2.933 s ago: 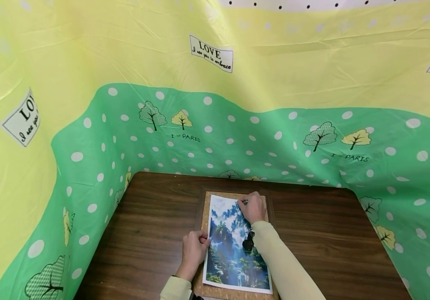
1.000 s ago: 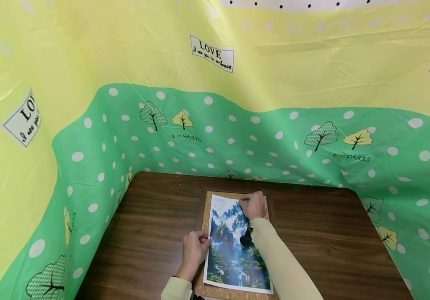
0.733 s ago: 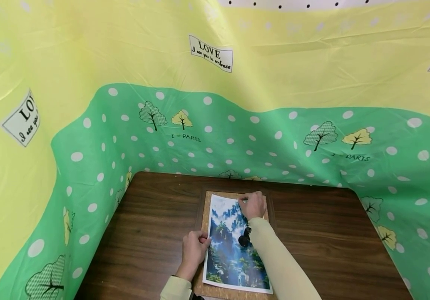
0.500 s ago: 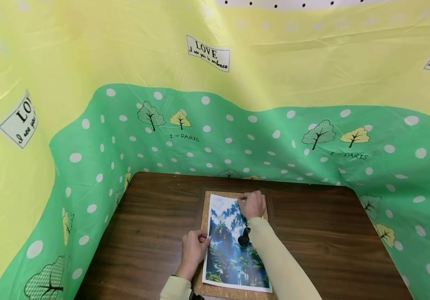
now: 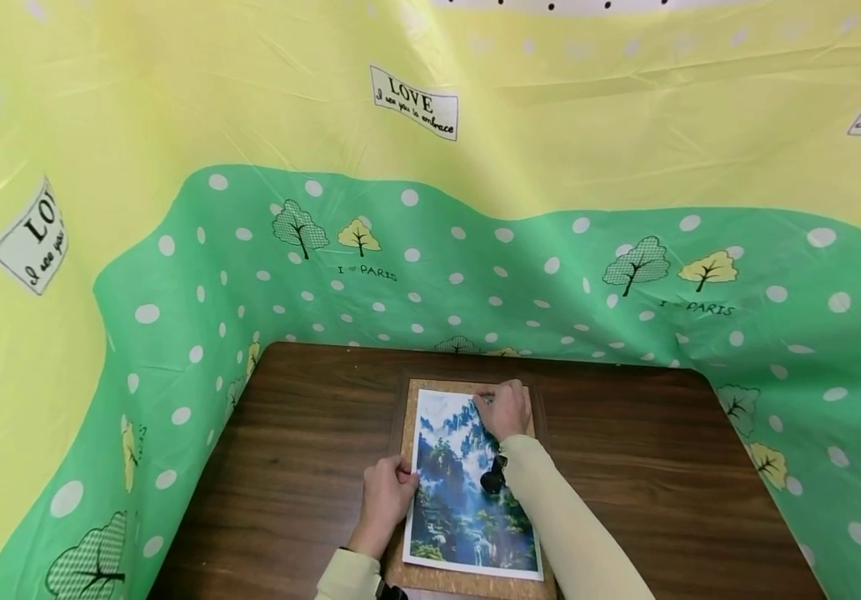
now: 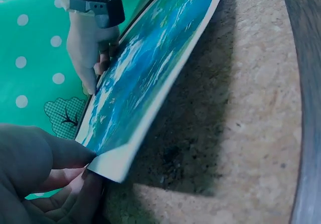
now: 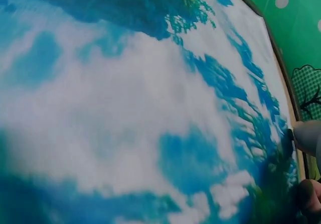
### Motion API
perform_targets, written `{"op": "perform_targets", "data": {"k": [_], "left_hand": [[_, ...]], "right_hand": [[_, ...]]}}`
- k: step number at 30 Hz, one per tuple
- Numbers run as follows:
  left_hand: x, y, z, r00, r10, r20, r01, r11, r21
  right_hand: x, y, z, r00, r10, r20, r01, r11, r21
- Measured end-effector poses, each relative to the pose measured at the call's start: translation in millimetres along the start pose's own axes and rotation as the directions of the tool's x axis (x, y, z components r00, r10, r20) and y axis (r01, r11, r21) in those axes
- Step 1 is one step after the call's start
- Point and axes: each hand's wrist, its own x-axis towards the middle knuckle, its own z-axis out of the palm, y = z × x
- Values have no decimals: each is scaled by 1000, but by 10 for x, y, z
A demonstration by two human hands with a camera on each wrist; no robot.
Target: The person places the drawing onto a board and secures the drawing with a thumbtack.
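Observation:
A landscape print (image 5: 468,517) with blue mountains and a waterfall lies over a cork board (image 5: 475,582) on the table. My left hand (image 5: 387,500) pinches the print's left edge between thumb and fingers. At the top edge, toward the right corner, the right hand (image 5: 505,410) pinches the paper and covers part of it. From the left wrist, the print (image 6: 140,78) tilts up off the cork (image 6: 261,98), casting a shadow on it, with the left hand (image 6: 45,169) at its margin. The right wrist view shows right-hand fingertips (image 7: 307,136) at the paper's border.
The board has a dark wooden frame (image 5: 540,417) and sits on a dark wood table (image 5: 648,467). A green and yellow patterned curtain (image 5: 430,233) hangs around the table's back and sides. Each wrist carries a black device, such as this right-wrist one (image 5: 493,476).
The whole head view has shifted slightly. Both hands keep their pinch on the print in nearly the same places.

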Motion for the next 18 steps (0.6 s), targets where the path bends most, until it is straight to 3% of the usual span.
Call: {"op": "perform_targets", "data": {"k": [4, 7, 14, 16, 18], "left_hand": [[-15, -4, -41, 999, 48, -25, -47, 998, 40], [-20, -12, -89, 996, 83, -30, -81, 995, 51], [35, -124, -189, 988, 154, -26, -153, 988, 22], [71, -181, -217, 975, 216, -41, -216, 976, 16], [107, -235, -244, 952, 295, -75, -294, 955, 33]], "right_hand": [[-40, 13, -107, 995, -90, 48, 86, 994, 66], [-85, 44, -205, 991, -111, 73, 101, 987, 123], [-218, 188, -439, 983, -168, 74, 160, 982, 101], [-277, 205, -504, 977, -200, 70, 194, 978, 80], [-347, 225, -569, 972, -228, 64, 226, 973, 42]]}}
